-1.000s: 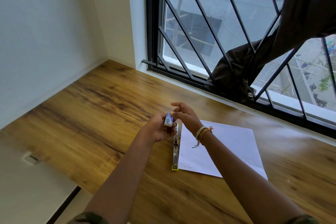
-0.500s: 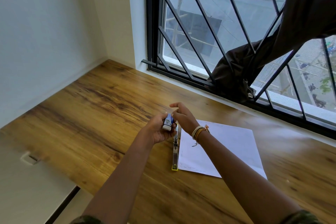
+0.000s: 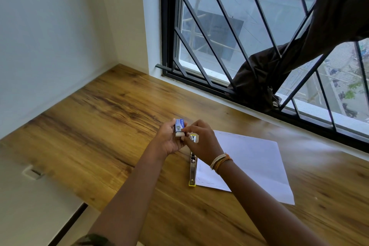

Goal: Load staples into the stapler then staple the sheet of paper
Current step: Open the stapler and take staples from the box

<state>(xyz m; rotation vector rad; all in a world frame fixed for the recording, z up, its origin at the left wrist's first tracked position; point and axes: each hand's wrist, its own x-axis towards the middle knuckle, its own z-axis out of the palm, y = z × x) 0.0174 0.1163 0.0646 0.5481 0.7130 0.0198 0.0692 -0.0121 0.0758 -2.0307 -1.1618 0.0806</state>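
Observation:
My left hand holds a small blue and white staple box above the wooden table. My right hand pinches at the box's lower end, where a white inner tray sticks out. Below the hands the stapler lies flat on the table, opened out, metal with yellow ends; its far end is partly hidden behind my right hand. A white sheet of paper lies to its right, touching it.
A barred window runs along the table's far edge, with a dark cloth draped through the bars. White walls close the left side. The table's near-left edge drops off to the floor.
My right hand's fingers have come down from above the box to its lower end. The box has tilted so its blue face shows, and its white tray now sticks out.

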